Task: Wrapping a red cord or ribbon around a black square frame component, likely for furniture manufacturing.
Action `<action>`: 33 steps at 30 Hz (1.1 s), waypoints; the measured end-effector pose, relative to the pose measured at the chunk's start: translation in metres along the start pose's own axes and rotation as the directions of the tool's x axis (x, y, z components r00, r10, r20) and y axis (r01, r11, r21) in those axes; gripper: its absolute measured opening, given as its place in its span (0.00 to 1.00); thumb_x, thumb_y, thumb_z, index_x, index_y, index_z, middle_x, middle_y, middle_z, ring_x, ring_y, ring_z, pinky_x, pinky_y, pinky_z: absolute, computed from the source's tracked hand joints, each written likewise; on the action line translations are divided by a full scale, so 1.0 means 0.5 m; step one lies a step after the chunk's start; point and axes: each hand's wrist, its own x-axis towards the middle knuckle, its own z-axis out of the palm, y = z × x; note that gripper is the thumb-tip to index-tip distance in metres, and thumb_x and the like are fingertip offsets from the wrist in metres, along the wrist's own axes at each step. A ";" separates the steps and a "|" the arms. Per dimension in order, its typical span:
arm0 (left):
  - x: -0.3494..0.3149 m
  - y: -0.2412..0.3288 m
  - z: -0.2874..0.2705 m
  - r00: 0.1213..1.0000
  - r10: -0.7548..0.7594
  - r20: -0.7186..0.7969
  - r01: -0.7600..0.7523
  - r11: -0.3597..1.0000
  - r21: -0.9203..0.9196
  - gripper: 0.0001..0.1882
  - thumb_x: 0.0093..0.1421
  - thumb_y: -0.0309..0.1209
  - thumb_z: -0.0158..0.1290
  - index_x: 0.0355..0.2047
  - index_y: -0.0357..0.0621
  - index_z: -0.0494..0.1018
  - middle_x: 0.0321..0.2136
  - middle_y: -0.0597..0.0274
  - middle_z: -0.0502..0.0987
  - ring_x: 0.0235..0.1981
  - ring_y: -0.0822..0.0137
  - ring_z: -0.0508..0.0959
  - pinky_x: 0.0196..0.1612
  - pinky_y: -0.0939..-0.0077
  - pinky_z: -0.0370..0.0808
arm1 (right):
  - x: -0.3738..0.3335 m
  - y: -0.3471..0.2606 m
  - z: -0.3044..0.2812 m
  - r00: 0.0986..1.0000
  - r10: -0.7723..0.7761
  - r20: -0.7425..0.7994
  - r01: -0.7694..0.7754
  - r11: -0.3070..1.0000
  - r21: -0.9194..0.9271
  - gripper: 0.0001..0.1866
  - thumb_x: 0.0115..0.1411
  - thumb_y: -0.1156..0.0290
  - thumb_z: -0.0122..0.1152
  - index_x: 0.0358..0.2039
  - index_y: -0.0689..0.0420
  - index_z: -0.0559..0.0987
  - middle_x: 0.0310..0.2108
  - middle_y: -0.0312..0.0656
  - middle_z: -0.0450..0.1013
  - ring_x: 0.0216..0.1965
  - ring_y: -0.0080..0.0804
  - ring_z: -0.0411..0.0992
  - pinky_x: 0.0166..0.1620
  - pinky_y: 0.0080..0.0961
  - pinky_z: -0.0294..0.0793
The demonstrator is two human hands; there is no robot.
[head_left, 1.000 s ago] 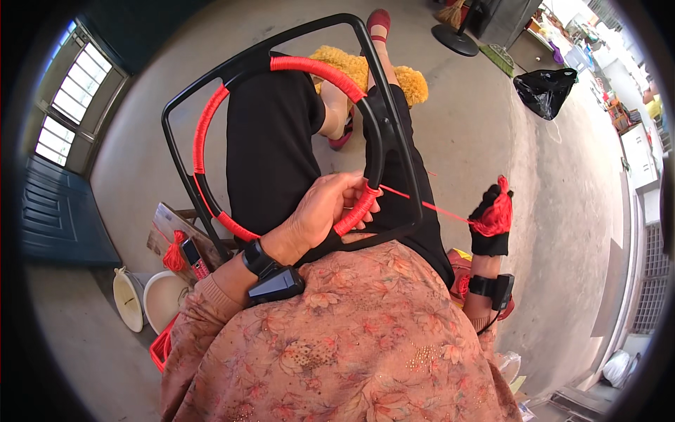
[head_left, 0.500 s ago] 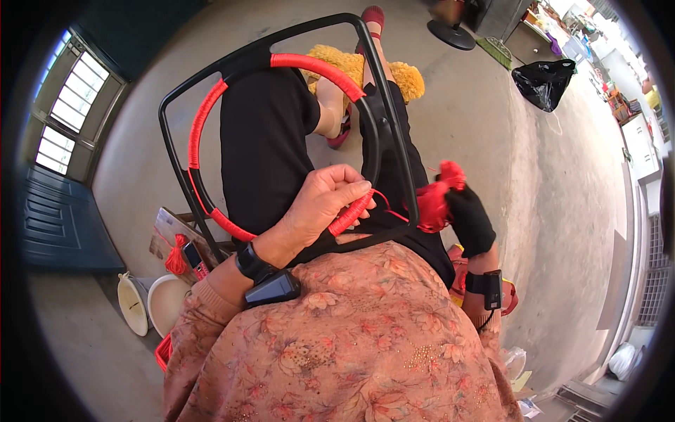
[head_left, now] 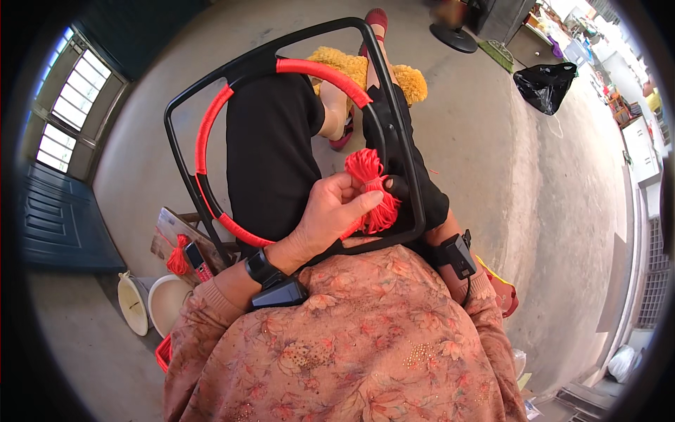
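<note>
A black frame [head_left: 264, 41] with a round inner ring lies over my lap. Red cord [head_left: 201, 137] is wound tightly round stretches of the ring, with black showing between them. At the ring's near right side, my left hand [head_left: 325, 216] pinches a tied bundle of red cord [head_left: 373, 193] between thumb and fingers. My right hand [head_left: 399, 188], in a dark fingerless glove, comes from the right behind the frame's bar. Its bare fingertip meets the bundle's right side; the rest of that hand is mostly hidden against my black trousers.
To the left, a small stand [head_left: 169, 228] bears another red cord hank [head_left: 178, 257] and a phone-like device [head_left: 197, 259]. Pale containers [head_left: 133, 302] stand below it. Ahead, a yellow fluffy thing [head_left: 410, 84] lies by my feet. A black plastic bag [head_left: 545, 86] sits at the far right.
My right hand has swung in from the right, bringing the cord bundle to the ring. My left hand has moved from pinching the wound ring to gripping the bundle. The frame has shifted slightly right.
</note>
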 end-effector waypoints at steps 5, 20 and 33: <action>0.007 -0.003 -0.014 0.978 -0.206 0.022 0.206 0.954 -0.216 0.14 0.67 0.33 0.46 0.44 0.34 0.73 0.36 0.63 0.78 0.35 0.76 0.78 0.42 0.80 0.75 | 0.089 0.047 -0.057 0.948 0.022 -0.316 -0.002 0.998 0.063 0.17 0.62 0.69 0.55 0.51 0.58 0.74 0.50 0.39 0.73 0.48 0.28 0.71 0.50 0.23 0.71; 0.018 0.011 -0.015 0.931 -0.334 0.145 0.360 0.906 -0.223 0.23 0.69 0.41 0.40 0.42 0.30 0.72 0.28 0.53 0.77 0.26 0.69 0.78 0.31 0.77 0.76 | -0.033 0.026 -0.208 0.844 -0.484 -0.232 0.452 0.874 -0.177 0.16 0.60 0.72 0.52 0.50 0.57 0.73 0.46 0.44 0.73 0.48 0.38 0.71 0.52 0.33 0.70; 0.024 0.011 -0.010 0.929 -0.361 0.081 0.370 0.908 -0.195 0.19 0.66 0.41 0.48 0.38 0.33 0.74 0.25 0.57 0.77 0.22 0.72 0.77 0.26 0.81 0.77 | -0.239 0.026 -0.167 0.713 -0.343 -0.611 0.292 0.938 -0.186 0.21 0.69 0.51 0.41 0.46 0.55 0.72 0.33 0.34 0.71 0.29 0.26 0.70 0.31 0.20 0.70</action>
